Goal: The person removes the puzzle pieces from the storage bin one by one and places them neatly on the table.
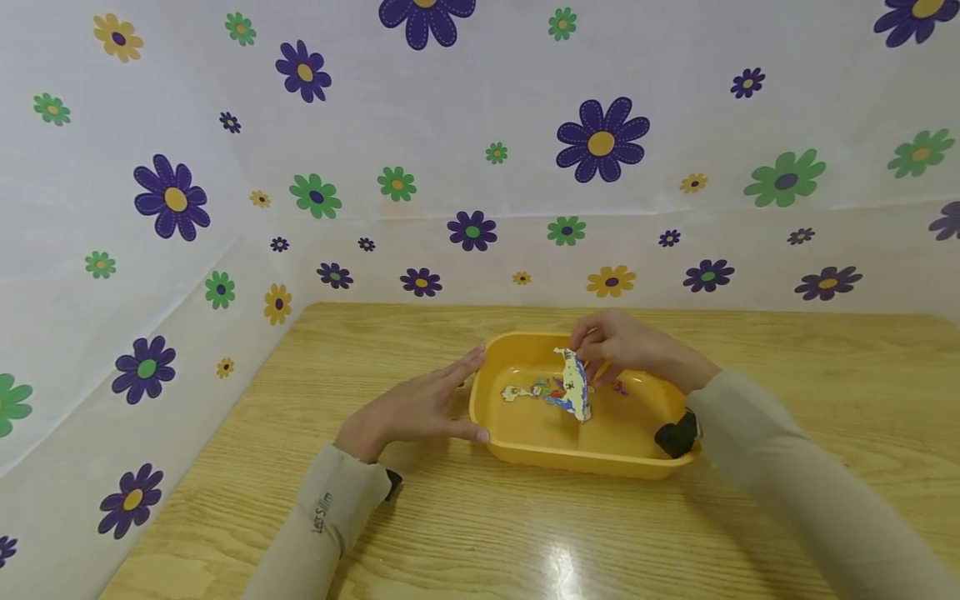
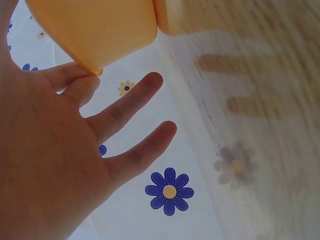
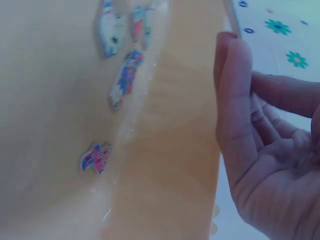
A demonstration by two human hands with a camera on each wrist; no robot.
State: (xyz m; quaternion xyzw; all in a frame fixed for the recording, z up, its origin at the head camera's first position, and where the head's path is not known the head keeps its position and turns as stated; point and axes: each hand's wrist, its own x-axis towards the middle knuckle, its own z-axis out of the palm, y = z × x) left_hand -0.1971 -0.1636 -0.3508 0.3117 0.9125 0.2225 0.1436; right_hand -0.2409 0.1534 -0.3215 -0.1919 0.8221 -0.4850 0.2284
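Note:
A yellow plastic basin (image 1: 600,467) stands on the wooden table. My left hand (image 1: 420,408) is at its left end, with thumb and fingers spread and touching the rim. In the left wrist view two fingers of that hand (image 2: 60,145) meet the rim and two others stretch out free. Over the basin, my right hand (image 1: 618,343) pinches a flat printed cutout (image 1: 574,385), cream with blue edges, held upright. Small colourful cutouts (image 1: 517,392) lie on the basin floor, among them a pink-and-blue one (image 3: 96,157). The right wrist view shows only a sliver of the held cutout.
A black strap-like object (image 1: 677,435) at my right wrist overlaps the basin's right front corner. The wooden table (image 1: 480,533) extends around the basin. Behind and to the left hangs a white sheet (image 1: 420,108) with printed flowers.

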